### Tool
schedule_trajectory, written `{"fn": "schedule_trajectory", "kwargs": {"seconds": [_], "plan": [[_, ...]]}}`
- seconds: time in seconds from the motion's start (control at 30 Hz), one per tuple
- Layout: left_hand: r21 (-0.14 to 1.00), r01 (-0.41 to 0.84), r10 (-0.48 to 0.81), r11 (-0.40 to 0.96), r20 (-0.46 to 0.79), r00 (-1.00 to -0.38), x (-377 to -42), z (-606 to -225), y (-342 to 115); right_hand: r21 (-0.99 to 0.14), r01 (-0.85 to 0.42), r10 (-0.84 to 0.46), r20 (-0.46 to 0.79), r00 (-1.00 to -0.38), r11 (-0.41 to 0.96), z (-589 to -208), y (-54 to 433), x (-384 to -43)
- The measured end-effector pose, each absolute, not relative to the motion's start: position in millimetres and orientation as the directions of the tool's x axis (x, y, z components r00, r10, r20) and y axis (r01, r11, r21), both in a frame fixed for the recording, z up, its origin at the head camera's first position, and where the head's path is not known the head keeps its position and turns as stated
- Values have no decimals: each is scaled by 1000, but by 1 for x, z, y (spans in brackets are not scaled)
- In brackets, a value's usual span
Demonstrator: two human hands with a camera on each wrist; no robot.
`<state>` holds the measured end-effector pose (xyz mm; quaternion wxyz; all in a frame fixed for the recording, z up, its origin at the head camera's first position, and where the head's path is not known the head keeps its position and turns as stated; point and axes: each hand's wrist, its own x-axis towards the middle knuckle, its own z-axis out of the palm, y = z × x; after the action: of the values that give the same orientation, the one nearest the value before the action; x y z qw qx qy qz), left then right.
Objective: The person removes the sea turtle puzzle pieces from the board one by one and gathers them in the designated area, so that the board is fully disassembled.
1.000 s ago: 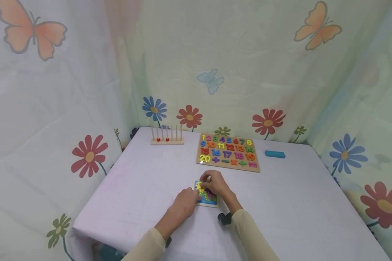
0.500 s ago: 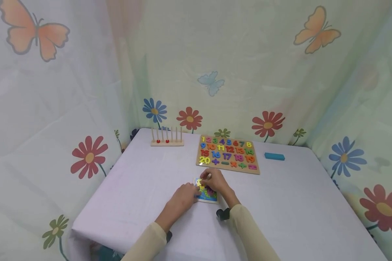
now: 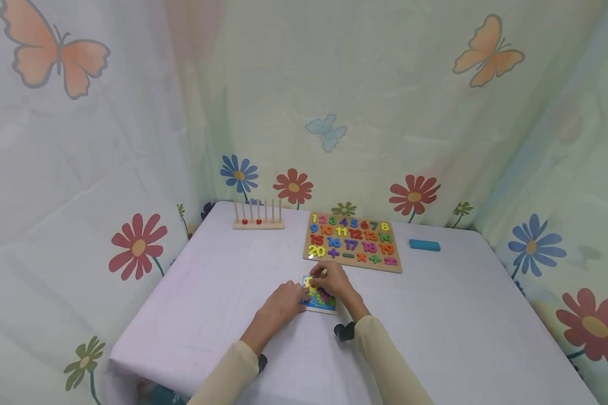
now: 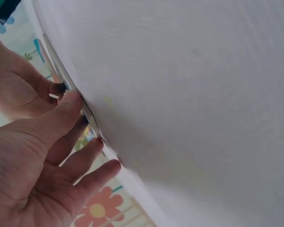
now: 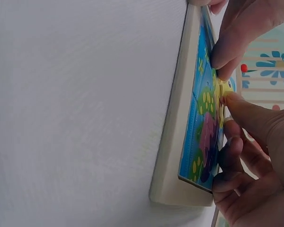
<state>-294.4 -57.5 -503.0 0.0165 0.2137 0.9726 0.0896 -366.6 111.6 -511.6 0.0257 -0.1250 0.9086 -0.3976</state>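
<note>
A small wooden picture puzzle [image 3: 322, 307], with a blue, green and purple scene, lies on the table between both hands. My left hand [image 3: 280, 306] holds its left side; in the left wrist view the thumb [image 4: 68, 101] is at the board's edge, with the other fingers spread past it. My right hand [image 3: 336, 281] reaches over from the right and pinches a yellow puzzle piece [image 5: 226, 88] at the picture's upper part. The right thumb [image 5: 236, 101] shows against that piece, while the other right fingers curl near the board's right side.
Behind the puzzle lies a wooden number board [image 3: 354, 262] with colourful numerals and signs. A peg stand [image 3: 258, 226] with a few red beads is at the back left, and a blue block [image 3: 424, 245] at the back right. Flowered curtains [image 3: 263, 84] surround the table [image 3: 208, 292].
The puzzle has slid slightly away from the body, and the left hand has moved with it. The right hand keeps its pinch at the yellow piece. The head view has tilted up a little.
</note>
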Motion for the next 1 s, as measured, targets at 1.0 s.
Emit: {"fn": "schedule_trajectory", "kwargs": {"seconds": [1.0], "plan": [[281,361,370,889,24,-929,-306,-508,-58,-812,-178,-78,162,-984,555,-518,119,-376]]}}
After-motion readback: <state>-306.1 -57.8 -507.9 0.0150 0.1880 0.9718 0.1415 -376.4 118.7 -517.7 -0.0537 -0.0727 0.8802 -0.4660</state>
